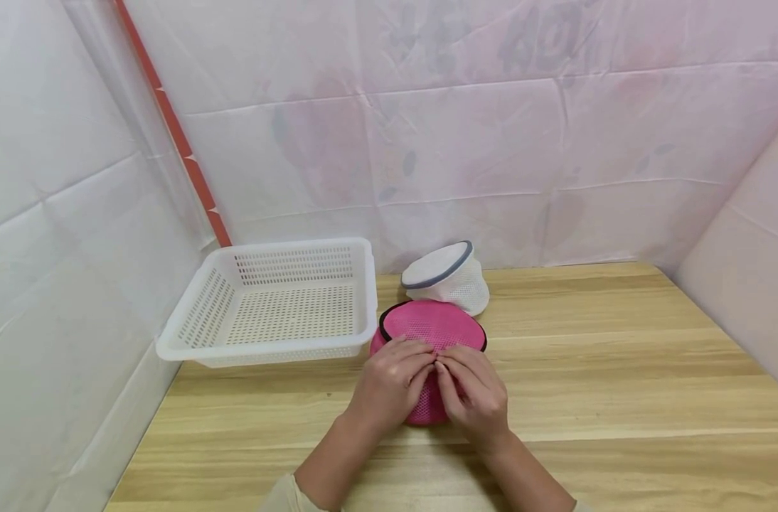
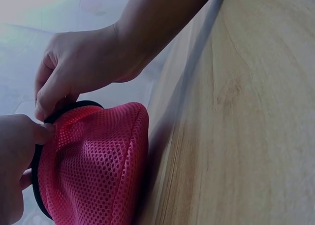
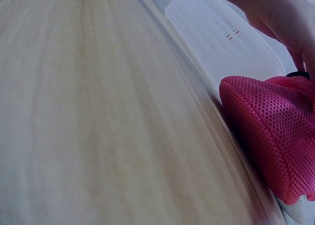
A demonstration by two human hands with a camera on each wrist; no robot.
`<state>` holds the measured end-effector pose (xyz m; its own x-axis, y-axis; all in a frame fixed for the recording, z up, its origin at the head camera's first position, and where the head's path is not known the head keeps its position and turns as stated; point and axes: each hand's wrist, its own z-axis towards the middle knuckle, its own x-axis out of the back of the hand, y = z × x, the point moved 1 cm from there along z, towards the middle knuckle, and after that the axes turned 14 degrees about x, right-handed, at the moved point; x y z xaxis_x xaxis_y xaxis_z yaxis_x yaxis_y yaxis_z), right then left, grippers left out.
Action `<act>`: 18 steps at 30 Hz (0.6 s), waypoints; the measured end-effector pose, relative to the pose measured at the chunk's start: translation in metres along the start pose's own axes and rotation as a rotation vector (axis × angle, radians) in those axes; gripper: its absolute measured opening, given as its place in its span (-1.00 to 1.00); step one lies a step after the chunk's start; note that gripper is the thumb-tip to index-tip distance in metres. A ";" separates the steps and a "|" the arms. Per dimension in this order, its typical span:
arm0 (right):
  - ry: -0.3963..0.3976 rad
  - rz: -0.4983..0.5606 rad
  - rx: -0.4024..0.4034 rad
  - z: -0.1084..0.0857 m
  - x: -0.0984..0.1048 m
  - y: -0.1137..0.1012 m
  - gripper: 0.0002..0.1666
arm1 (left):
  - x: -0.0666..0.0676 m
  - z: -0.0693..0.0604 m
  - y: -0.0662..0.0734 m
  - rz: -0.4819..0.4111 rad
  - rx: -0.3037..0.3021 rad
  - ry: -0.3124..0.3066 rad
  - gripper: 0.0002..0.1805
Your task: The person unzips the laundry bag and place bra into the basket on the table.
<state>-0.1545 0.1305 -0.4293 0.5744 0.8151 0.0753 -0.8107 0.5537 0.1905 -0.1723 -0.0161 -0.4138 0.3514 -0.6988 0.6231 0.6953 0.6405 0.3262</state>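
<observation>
A pink mesh laundry bag [image 1: 435, 321] with a black rim stands on the table, its round top tilted toward me. At the front of that rim, my left hand [image 1: 391, 377] pinches the edge between thumb and fingers. Right beside it my right hand [image 1: 477, 395] pinches the same edge, the fingertips of both hands nearly meeting. In the left wrist view the bag's mesh side [image 2: 98, 156] bulges below the rim. What exactly lies between the fingertips is too small to tell. The right wrist view shows the bag's lower side [image 3: 270, 131] near the table.
Just behind the pink bag, a white mesh laundry bag [image 1: 456, 283] with a grey rim leans on its side. To the left stands a white perforated plastic basket [image 1: 363, 306]. The wooden table [image 1: 619, 370] ends at sheet-covered walls [image 1: 466, 156]; a red strip [image 1: 184, 146] runs down the back left.
</observation>
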 end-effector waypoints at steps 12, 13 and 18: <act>0.019 -0.022 -0.008 0.003 0.001 -0.001 -0.69 | 0.002 0.000 -0.002 -0.023 0.012 -0.021 -0.88; 0.019 -0.024 -0.008 0.002 0.001 -0.001 -0.69 | 0.002 0.000 -0.002 -0.025 0.012 -0.021 -0.88; 0.022 -0.027 -0.017 0.001 0.000 0.000 -0.69 | 0.002 0.000 -0.002 -0.030 0.014 -0.026 -0.87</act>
<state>-0.1540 0.1303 -0.4286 0.5938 0.8031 0.0488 -0.7967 0.5783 0.1757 -0.1729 -0.0190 -0.4129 0.3139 -0.7089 0.6316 0.6961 0.6242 0.3546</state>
